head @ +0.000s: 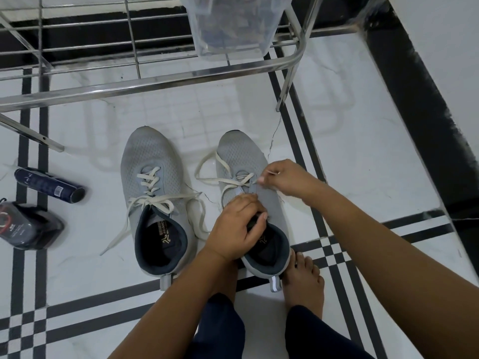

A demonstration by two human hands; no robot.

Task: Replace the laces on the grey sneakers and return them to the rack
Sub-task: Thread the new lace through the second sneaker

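Two grey sneakers stand side by side on the tiled floor, toes pointing at the rack. The left sneaker (153, 161) is fully laced with a cream lace, its ends lying loose. The right sneaker (238, 151) is partly laced; its cream lace (207, 161) loops out over the floor. My left hand (237, 226) grips the tongue of the right sneaker at its opening. My right hand (285, 177) pinches the tip of the lace beside an eyelet. The steel wire rack (155, 82) stands just beyond the toes.
A clear plastic container (233, 27) sits on the rack's shelf. A dark tube (49, 186) and a dark bottle (28, 226) lie on the floor at the left. My bare feet (303, 278) are behind the right sneaker's heel. A black wall skirting runs along the right.
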